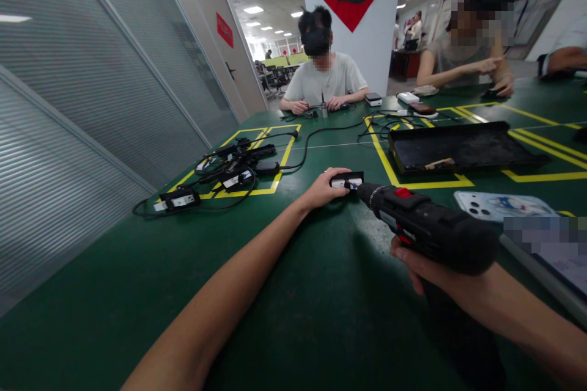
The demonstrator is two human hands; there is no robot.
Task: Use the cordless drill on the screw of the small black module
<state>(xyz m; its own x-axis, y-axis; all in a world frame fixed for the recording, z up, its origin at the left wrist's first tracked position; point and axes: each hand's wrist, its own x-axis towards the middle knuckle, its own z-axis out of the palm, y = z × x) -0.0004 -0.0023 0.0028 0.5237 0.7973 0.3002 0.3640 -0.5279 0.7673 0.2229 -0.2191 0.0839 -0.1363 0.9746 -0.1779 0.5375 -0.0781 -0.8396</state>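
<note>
So the left arm's stretched out nearly straight from the bottom edge, palm low to the green tabletop [110, 311], and the left hand [323, 189] has the left end of a small black box-shaped block with a white label [351, 175] pinched between fingers and thumb. That block sits around mid-table, label side facing the wearer.

The right forearm comes in from the lower right corner, wrist fairly level, and the right hand [452, 272] is wrapped around the grip of a chunky black cordless drill with red accents [428, 226]. The drill points left and away, its tip right at the label side of the block. Can't tell if the bit actually touches, and I can't make out the trigger finger either.

Container-wise, there's a shallow black rectangular tray [472, 142] past the drill on the right, with a small brownish scrap [440, 164] at its near edge. Over on the left, a yellow tape outline [257, 192] frames most of a heap of black adapters and cables [236, 165], with one labelled black adapter [180, 200] at its near left corner. A pale blue phone [504, 203] lies just right of the drill.
</note>
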